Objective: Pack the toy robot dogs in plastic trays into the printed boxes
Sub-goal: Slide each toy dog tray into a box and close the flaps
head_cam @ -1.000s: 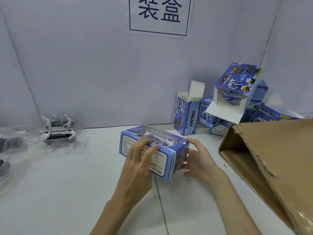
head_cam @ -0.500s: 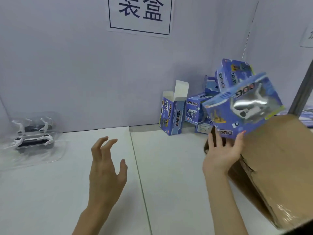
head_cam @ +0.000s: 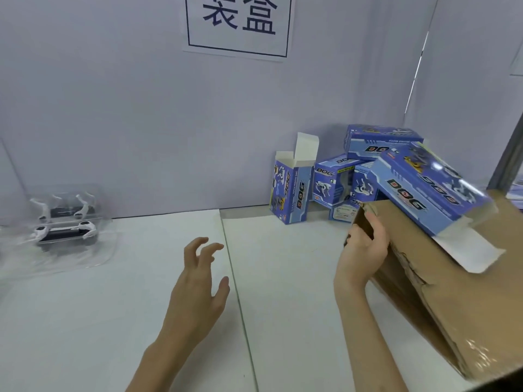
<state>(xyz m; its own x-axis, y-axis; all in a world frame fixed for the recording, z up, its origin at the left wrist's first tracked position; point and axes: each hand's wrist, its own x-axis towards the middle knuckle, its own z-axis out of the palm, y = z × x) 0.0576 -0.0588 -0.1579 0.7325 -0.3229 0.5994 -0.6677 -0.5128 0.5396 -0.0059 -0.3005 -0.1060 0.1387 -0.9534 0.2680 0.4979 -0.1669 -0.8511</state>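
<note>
A blue printed DOG box [head_cam: 424,188] lies tilted and blurred on top of the brown cardboard carton [head_cam: 452,292], its white end flap open; no hand touches it. My right hand [head_cam: 362,250] is at the carton's near left corner, thumb and fingers curled round the torn flap edge. My left hand [head_cam: 198,281] hovers over the white table with its fingers loosely spread, holding nothing. At the far left, a clear plastic tray [head_cam: 65,233] holds a white and black toy robot dog, with a second tray [head_cam: 62,205] behind it.
An upright printed box [head_cam: 291,190] with its top flap open stands by the back wall. Beside it, more printed boxes [head_cam: 379,142] are piled in the corner behind the carton. A paper sign [head_cam: 237,24] hangs on the wall. The table [head_cam: 283,278] has a seam down its middle.
My right hand has let go of the printed box, which now lies on the carton, and has dropped to the carton's flap edge. My left hand stays empty over the table.
</note>
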